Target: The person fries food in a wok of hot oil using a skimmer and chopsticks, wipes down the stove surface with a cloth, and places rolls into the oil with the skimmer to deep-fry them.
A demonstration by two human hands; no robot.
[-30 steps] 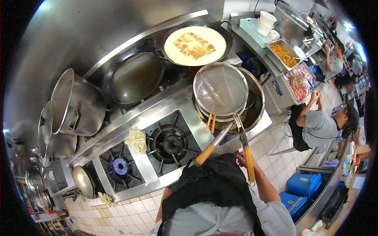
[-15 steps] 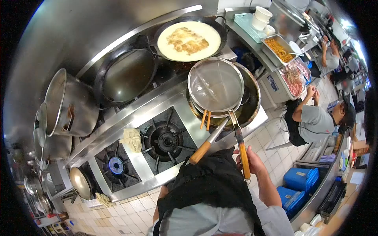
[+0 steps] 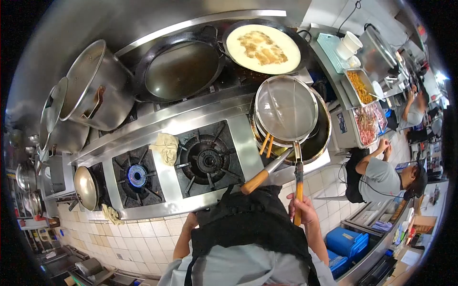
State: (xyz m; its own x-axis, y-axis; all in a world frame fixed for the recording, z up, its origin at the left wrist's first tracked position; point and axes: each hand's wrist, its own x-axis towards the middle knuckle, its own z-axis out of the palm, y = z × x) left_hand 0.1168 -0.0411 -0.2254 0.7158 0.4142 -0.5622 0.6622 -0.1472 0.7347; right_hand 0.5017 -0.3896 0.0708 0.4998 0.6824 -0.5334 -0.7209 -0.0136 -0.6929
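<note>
My right hand [image 3: 306,210] is closed around the wooden handle of a round fine-mesh strainer [image 3: 286,107]. The strainer's mesh rests over a dark pot [image 3: 325,131] holding oil-like liquid. A second wooden-handled utensil [image 3: 257,181] and a pair of wooden chopsticks [image 3: 267,145] lean out of the same pot. At my left side, my left hand [image 3: 192,220] is close to the black apron [image 3: 253,209], its fingers mostly hidden. Behind the pot, a wok [image 3: 265,47] holds pale bubbling liquid with golden-brown food in it.
A lit gas burner [image 3: 137,176] burns blue at left, beside an unlit burner [image 3: 209,162] and a crumpled cloth [image 3: 165,148]. Another wok [image 3: 181,71] and a large stockpot [image 3: 98,90] stand behind. Trays of food [image 3: 361,88] and a seated co-worker [image 3: 379,174] are at right.
The view has shifted, so the stove sits differently in frame. My right hand has closed around the strainer handle, where it was beside it with looser fingers. More of my left hand shows.
</note>
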